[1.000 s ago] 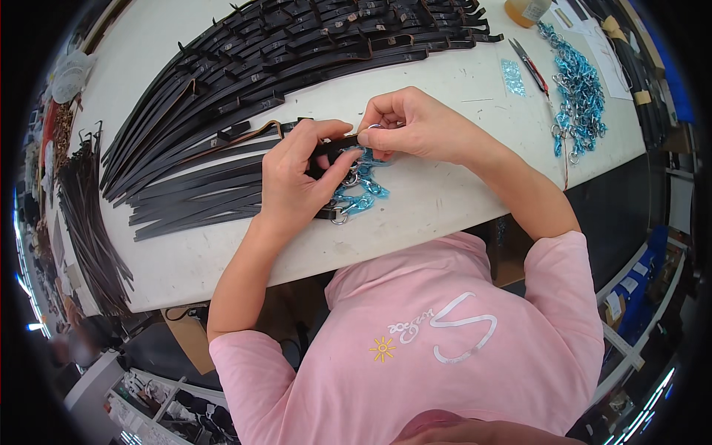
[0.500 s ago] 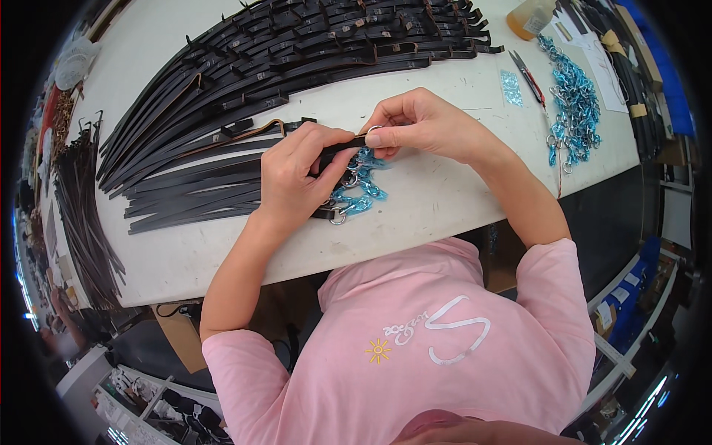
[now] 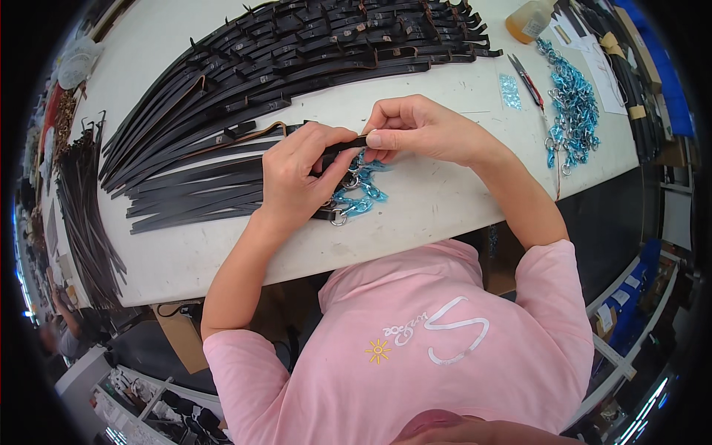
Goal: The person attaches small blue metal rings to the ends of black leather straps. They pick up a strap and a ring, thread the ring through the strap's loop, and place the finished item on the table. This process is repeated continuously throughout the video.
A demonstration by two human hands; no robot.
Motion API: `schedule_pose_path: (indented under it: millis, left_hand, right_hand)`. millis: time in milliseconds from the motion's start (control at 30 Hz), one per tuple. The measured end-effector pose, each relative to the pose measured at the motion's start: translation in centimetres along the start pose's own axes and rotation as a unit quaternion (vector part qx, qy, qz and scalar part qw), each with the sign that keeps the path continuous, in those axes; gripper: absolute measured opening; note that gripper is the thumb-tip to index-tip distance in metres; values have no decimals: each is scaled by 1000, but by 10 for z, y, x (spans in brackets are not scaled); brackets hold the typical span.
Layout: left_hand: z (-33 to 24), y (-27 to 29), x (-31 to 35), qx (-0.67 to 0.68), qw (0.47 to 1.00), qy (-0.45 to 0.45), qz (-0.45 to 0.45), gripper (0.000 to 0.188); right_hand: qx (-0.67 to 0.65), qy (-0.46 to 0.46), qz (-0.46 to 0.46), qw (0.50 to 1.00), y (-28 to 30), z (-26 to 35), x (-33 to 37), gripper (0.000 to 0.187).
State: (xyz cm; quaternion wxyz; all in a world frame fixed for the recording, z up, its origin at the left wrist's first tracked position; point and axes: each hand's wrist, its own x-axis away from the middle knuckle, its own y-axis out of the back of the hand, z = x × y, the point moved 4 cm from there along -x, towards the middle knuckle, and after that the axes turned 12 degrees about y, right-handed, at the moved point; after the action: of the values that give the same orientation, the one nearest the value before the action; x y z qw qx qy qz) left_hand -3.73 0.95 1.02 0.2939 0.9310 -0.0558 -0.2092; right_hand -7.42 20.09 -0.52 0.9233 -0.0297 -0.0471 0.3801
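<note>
Between my two hands stretches the end of a black strap [image 3: 345, 145]. My left hand [image 3: 300, 167] pinches it between thumb and fingers. My right hand [image 3: 411, 132] is closed on the strap's tip, with thumb and forefinger pressed together; the fingers hide the very end. Just below my hands lie metal rings and clasps in blue plastic film [image 3: 362, 194], next to a bare metal ring [image 3: 339, 216] at the end of another strap. Under and beside my left hand, several flat black straps [image 3: 196, 194] fan out to the left.
A large pile of black straps [image 3: 297, 52] covers the back of the white table [image 3: 437, 215]. Blue-wrapped metal hardware [image 3: 575, 100] is heaped at the right, beside red-handled snips [image 3: 528, 78] and a jar of amber liquid [image 3: 528, 22]. More thin straps [image 3: 85, 208] hang over the left edge.
The metal ring seen at my right fingertips is no longer visible there. My right hand has shifted very slightly; both hands keep their pinch on the strap.
</note>
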Motion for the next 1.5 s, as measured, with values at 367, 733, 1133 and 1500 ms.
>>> schedule_pose_path:
  millis: [367, 733, 1133, 1500]
  left_hand:
    - [2, -4, -24, -16, 999, -15, 25, 23]
    - [19, -11, -25, 12, 996, 52, 69, 22]
    - [14, -11, -23, 2, 999, 20, 39, 27]
    - [14, -11, -19, -19, 996, 59, 61, 23]
  right_hand:
    - [77, 24, -24, 996, 8, 11, -1, 19]
    - [131, 0, -48, 990, 10, -2, -4, 17]
    - [116, 2, -59, 992, 12, -2, -3, 17]
    - [111, -22, -64, 992, 11, -6, -4, 18]
